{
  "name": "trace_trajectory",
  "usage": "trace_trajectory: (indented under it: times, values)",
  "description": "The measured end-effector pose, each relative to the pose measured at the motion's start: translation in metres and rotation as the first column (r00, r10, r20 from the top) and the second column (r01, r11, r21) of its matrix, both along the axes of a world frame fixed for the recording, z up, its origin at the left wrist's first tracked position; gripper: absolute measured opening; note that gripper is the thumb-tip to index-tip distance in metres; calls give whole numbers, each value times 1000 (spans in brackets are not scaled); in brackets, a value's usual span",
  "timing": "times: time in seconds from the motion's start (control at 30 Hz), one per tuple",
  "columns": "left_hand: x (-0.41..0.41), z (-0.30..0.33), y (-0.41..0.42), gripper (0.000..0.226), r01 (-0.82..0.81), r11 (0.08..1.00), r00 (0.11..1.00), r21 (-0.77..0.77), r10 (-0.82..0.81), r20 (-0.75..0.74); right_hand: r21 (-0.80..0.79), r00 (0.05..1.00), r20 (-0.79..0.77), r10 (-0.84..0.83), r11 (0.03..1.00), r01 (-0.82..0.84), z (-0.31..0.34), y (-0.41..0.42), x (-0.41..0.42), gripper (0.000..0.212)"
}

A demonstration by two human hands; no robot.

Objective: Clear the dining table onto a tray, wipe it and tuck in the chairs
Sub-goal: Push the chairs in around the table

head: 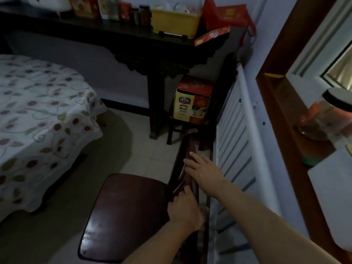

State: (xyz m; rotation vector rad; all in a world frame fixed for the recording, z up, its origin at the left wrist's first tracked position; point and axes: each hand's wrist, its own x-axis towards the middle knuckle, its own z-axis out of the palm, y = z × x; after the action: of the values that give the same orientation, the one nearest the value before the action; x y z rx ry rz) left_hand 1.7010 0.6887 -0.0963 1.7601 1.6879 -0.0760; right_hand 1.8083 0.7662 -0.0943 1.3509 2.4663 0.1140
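Both hands on the chair (122, 216), at its backrest (187, 149). Left hand (183, 211) clamped round the lower part of the back near the seat joint, fingers curled over the edge. Right hand (202, 168) further up the top rail, fingers fairly straight, laid over it; looks like a press/steady, not a full wrap, can't tell if thumb hooks under. Hands apart along the rail, not touching each other.

Chair sits w/ its back just beside the white radiator (234, 130), seat facing the worktop (38, 111) w/ the floral cloth, clear floor gap between them. So not tucked yet.

Handling, my guess: dark solid wood, stiff, prob. heavy-ish, glossy seat = slippery, so don't grab there. Back rail is the right hold; two hands spaced out stop it twisting. Tile floor (144, 145) → legs may scrape or chatter if dragged; lift slightly or tilt onto the rear legs. Watch the cloth hem: seat could snag it going in. Small stool w/ box (192, 103) close ahead, keep clear.
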Motion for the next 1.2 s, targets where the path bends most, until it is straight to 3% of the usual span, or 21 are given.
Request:
trace_trajectory:
  times: [0.13, 0.47, 0.87, 1.03, 1.2]
  values:
    - [10, -6, 11, 47, -87, 996, 995, 18, 87, -41, 10, 995, -86, 57, 998, -56, -8, 8, -3, 40]
    - [-15, 3, 7, 51, -128, 990, 989, 62, 132, -65, 86, 960, -70, 270, 961, -264, 1, 19, -28, 24]
    - [-154, 44, -1, 35, -145, 983, 977, 113, 161, -143, 69, 907, -20, 420, 906, -418, 48, 22, -155, 15]
    - [-226, 63, -6, 35, -171, 980, 965, 103, 188, -184, -24, 896, -87, 435, 899, -438, 64, 19, -217, 25]
    - [-290, 73, -9, 35, -224, 951, 936, 211, 270, -225, -93, 883, -135, 450, 881, -463, 68, 30, -280, 33]
